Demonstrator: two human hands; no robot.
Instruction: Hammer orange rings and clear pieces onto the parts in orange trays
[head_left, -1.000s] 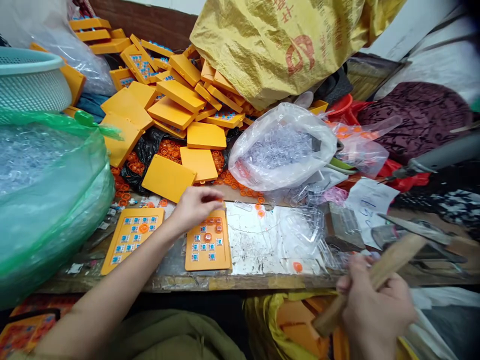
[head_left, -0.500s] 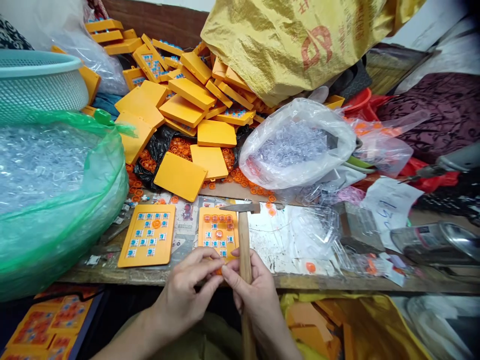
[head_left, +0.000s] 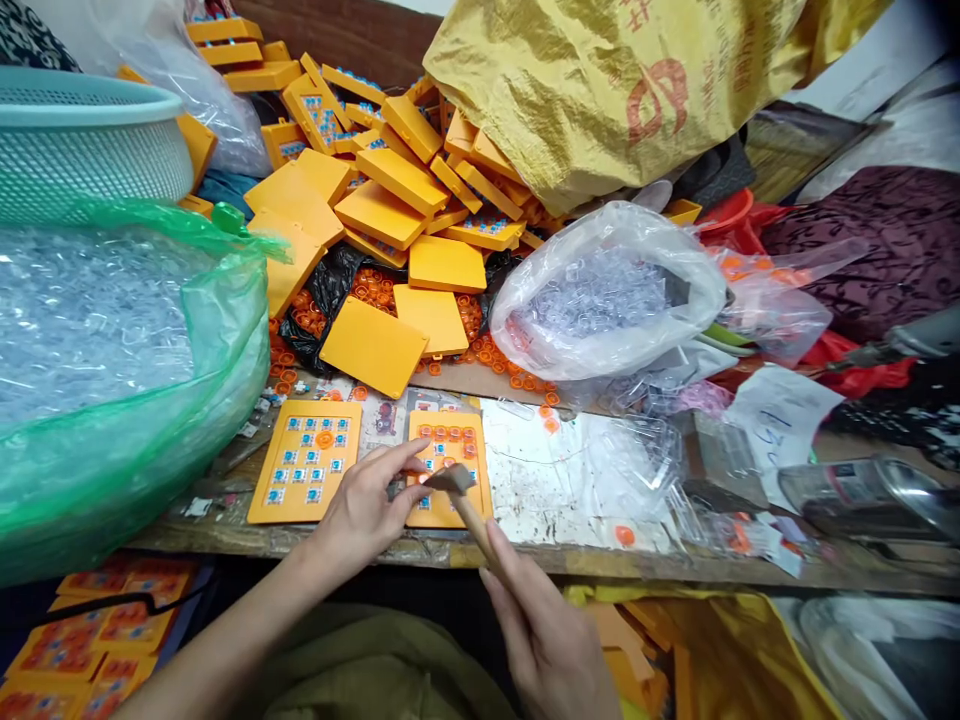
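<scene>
My right hand [head_left: 551,625] is closed around the wooden handle of a small hammer [head_left: 474,520]. The dark metal hammer head is over an orange panel [head_left: 485,500] lying on the workbench. My left hand [head_left: 367,500] rests at that panel's left edge, index finger and thumb apart on either side of a gap near the hammer head. Clear orange caps [head_left: 454,434] line the panel's top rows, and blue switches [head_left: 439,450] show below. Left of it lies a second orange panel [head_left: 304,470] with several blue switches and one orange cap. The hammer head and fingers hide part of the near panel.
A green bag [head_left: 225,350] of clear pieces bulges at the left, below a light-blue basket [head_left: 90,150]. Orange panels [head_left: 382,215] are piled behind. A white bag [head_left: 705,270] of clear pieces stands right of centre. A glass jar [head_left: 862,495] lies far right.
My hands have moved apart. The hammer has swung from upright between them to a tilt over the right panel. My left hand has moved up to that panel; the view has shifted slightly.
</scene>
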